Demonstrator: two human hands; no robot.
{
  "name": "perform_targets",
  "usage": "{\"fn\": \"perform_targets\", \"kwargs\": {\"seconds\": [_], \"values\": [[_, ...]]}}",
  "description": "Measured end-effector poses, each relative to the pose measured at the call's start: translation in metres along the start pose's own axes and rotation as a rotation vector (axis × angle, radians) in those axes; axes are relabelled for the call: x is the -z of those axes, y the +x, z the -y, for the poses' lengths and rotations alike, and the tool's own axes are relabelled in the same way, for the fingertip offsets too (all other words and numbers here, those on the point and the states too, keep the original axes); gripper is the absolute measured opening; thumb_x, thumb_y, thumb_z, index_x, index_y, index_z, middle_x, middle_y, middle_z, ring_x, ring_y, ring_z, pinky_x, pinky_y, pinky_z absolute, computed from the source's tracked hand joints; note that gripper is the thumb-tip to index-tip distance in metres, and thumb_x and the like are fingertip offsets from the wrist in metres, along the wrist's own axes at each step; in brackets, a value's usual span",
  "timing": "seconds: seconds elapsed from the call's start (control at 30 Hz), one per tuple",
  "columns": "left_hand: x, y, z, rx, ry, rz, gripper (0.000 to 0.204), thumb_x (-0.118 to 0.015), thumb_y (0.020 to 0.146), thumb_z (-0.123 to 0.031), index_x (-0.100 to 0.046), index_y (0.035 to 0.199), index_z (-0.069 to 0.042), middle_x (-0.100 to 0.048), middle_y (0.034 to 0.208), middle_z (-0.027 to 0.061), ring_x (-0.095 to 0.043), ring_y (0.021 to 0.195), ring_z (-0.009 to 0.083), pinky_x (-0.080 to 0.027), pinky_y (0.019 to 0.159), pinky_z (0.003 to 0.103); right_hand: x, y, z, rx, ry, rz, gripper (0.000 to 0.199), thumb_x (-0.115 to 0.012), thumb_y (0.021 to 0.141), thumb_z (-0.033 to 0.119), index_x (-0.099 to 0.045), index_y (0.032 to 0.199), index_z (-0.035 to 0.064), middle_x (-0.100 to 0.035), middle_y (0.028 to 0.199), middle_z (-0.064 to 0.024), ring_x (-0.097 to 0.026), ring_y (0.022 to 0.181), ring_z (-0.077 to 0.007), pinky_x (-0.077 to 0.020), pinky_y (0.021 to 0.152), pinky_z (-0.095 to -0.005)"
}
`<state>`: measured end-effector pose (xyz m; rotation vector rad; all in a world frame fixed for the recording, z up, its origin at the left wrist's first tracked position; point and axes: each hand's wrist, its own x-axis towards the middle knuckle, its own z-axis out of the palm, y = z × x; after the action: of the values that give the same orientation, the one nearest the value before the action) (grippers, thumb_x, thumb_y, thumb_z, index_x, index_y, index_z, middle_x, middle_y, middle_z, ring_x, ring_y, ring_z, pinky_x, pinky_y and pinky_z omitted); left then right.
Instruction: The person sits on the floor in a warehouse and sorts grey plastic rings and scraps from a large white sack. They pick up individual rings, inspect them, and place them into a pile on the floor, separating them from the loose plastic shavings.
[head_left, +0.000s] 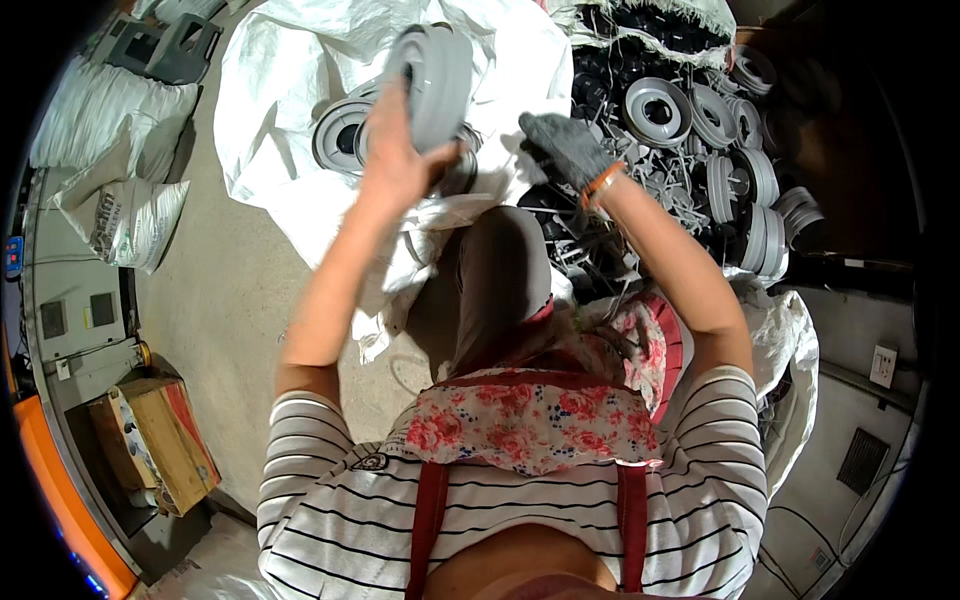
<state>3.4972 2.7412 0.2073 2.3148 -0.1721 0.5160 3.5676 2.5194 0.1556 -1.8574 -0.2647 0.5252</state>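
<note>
My bare left hand [395, 150] is closed on a stack of grey plastic rings [437, 85], blurred by motion and tilted above an opened white woven sack [270, 95]. More grey rings with dark centres, one of them a round ring [335, 137], lie in the sack below that hand. My right hand [565, 150] wears a dark grey glove, and an orange band circles its wrist. Its fingers are curled beside the sack's right edge; what lies between them, if anything, is hidden. Under and beyond it spreads a pile of thin grey plastic scraps [660, 180].
Loose grey rings [657, 112] rest on the pile at the right, near another filled sack [690, 20]. Stuffed white bags [125, 215] and a dark plastic case [165, 48] stand at the left. A cardboard box [165, 440] sits by the left cabinet. My knee [505, 260] is just below the sack.
</note>
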Motion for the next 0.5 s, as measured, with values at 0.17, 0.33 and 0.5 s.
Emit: {"fn": "perform_targets", "kwargs": {"seconds": [0.17, 0.33, 0.5], "values": [[0.077, 0.067, 0.177, 0.172, 0.53, -0.301, 0.105, -0.074, 0.065, -0.054, -0.031, 0.133, 0.013, -0.027, 0.141, 0.033, -0.029, 0.132, 0.0411, -0.025, 0.109, 0.042, -0.005, 0.101, -0.007, -0.398, -0.067, -0.055, 0.071, -0.058, 0.077, 0.065, -0.058, 0.069, -0.0051, -0.058, 0.061, -0.0145, -0.057, 0.049, -0.0218, -0.0509, 0.052, -0.0371], [0.161, 0.05, 0.288, 1.079, 0.438, -0.066, 0.103, -0.075, 0.059, -0.061, -0.046, 0.124, 0.013, -0.053, 0.121, 0.0292, -0.051, 0.113, 0.0415, -0.041, 0.096, 0.034, -0.018, 0.162, -0.018, -0.342, -0.391, -0.15, 0.075, -0.058, 0.077, 0.062, -0.059, 0.082, -0.0126, -0.058, 0.064, -0.0193, -0.057, 0.052, -0.0249, -0.0511, 0.06, -0.039], [0.125, 0.027, 0.33, 1.037, 0.014, -0.224, 0.075, -0.068, 0.075, -0.048, -0.054, 0.116, 0.013, -0.055, 0.118, 0.0281, -0.054, 0.107, 0.0354, -0.043, 0.088, 0.042, -0.009, 0.208, -0.054, 0.073, -1.484, 0.249, 0.038, -0.052, 0.085, 0.03, -0.064, 0.097, -0.0041, -0.065, 0.088, -0.0236, -0.064, 0.079, -0.0333, -0.0502, 0.07, -0.0402]]}}
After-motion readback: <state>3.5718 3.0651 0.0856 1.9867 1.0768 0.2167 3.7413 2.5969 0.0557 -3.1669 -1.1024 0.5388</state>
